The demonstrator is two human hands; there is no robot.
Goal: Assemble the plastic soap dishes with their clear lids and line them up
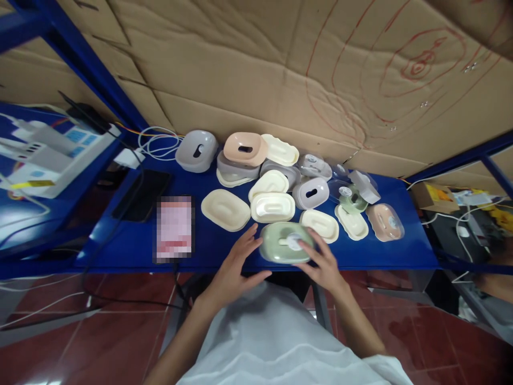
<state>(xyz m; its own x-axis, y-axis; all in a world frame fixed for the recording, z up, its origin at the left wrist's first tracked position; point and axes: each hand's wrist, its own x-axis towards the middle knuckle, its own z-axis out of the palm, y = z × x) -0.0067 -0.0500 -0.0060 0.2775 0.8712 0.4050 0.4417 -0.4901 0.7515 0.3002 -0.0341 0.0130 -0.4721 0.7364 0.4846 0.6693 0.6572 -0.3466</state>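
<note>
A green oval box [276,251] with a glossy top and a round whitish sticker is at the table's front edge, slightly blurred. My right hand [326,267] grips its right end, fingers on the top near the sticker and thumb by the front side. Just left of the box, my left hand [238,264] is open, its fingers and thumb spread apart and no clear contact visible. Close behind the box lie a cream oval tray [272,207] and another cream tray [319,225]. A larger cream tray [225,209] rests beyond my left fingertips.
Slotted covers in grey [188,158] and peach [236,152] stand at the back of the blue table [216,248]. A peach box with a clear lid [385,224] sits at right. On the left are a pixelated screen [174,227] and cables. Cardboard [240,69] walls the back.
</note>
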